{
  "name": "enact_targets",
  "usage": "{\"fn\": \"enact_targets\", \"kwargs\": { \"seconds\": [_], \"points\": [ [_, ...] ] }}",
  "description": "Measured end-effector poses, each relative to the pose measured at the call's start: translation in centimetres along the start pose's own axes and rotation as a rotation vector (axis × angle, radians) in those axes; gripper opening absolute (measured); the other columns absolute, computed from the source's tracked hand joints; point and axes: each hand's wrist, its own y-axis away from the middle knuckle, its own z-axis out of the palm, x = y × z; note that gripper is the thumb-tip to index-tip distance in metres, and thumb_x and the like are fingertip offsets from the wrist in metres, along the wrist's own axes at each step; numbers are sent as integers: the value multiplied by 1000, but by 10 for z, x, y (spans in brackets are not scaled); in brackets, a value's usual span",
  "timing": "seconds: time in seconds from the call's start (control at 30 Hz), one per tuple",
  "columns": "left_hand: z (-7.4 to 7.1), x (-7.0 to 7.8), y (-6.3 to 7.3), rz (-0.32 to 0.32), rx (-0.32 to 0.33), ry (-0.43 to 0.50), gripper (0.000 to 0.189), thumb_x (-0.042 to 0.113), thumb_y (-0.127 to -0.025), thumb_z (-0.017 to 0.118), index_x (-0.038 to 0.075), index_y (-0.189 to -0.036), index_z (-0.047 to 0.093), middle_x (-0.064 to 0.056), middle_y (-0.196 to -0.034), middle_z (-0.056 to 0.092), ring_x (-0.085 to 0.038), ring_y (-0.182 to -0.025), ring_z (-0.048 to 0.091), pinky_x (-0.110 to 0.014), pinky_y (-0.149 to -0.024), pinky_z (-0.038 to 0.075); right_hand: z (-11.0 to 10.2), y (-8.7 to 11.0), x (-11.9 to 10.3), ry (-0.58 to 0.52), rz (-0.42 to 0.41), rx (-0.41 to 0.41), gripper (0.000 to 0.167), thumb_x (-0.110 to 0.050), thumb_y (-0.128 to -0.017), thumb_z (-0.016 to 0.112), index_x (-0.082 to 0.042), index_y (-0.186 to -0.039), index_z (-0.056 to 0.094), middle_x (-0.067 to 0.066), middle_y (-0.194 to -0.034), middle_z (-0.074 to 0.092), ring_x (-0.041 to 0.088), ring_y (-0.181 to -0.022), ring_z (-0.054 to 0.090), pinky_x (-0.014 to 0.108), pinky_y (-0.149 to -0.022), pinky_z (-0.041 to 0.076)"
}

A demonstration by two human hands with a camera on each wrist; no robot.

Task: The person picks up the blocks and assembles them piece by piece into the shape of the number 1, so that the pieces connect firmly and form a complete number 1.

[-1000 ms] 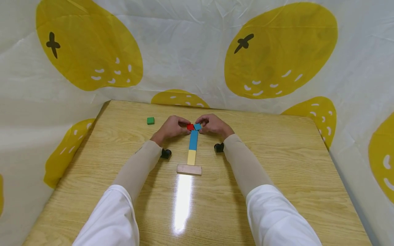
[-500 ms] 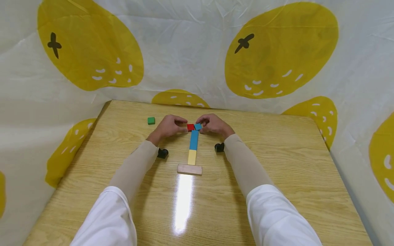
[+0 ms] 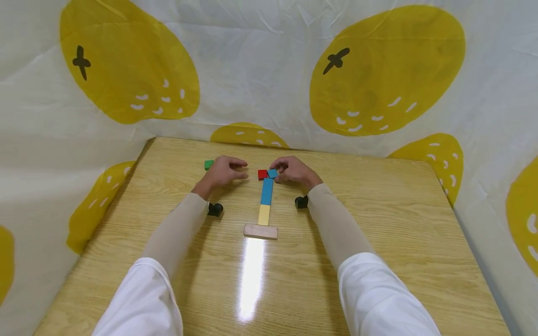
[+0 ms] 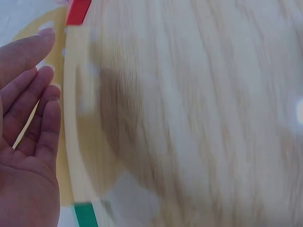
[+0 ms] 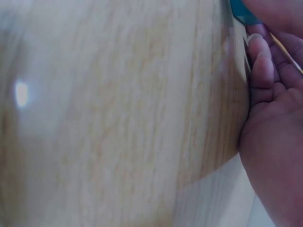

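My left hand (image 3: 224,171) is apart from the blocks, thumb and fingers spread with nothing between them. It lies between a green block (image 3: 208,164), which it partly overlaps in the head view, and a red square block (image 3: 262,174). My right hand (image 3: 293,169) pinches a small blue block (image 3: 272,173), turned slightly askew beside the red one. Below these two, a long blue block (image 3: 266,191) and a yellow block (image 3: 264,214) form a straight column. Across the column's near end lies a plain wooden block (image 3: 260,231). In the right wrist view, my thumb partly hides the small blue block (image 5: 241,13).
The blocks lie on a wood-grain table (image 3: 378,233). A white sheet (image 3: 252,70) with large yellow fruit prints hangs behind and at both sides. Black wrist cameras (image 3: 215,209) stick out inward from both wrists.
My left hand has let go of the red block and drawn back left, towards the green block. My right hand stays at the small blue block.
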Motion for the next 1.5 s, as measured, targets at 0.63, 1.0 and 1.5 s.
{"fn": "enact_targets", "kwargs": {
  "seconds": [0.63,1.0,1.5],
  "points": [
    [-28,-18,12,-30,73,35,49,21,-93,80,4,-137,68,-16,-141,67,-35,-133,60,-52,-112,49,0,0,3,1,15,5,40,-2,-88,78,-5,-127,71,8,-99,57,23,-91,49,28,-76,47],
    [-41,-27,21,-33,127,25,48,21,-92,81,4,-135,69,-17,-141,67,-35,-130,60,-51,-110,49,2,1,1,-4,17,-3,41,-1,-89,78,-4,-128,70,6,-97,56,22,-91,49,26,-76,47],
    [-48,-27,26,-60,190,19,45,20,-94,79,4,-135,70,-17,-145,64,-38,-131,59,-53,-110,49,0,2,-3,-21,8,-4,42,0,-89,77,-3,-129,69,12,-102,57,25,-94,48,28,-77,45]
  ]
}}
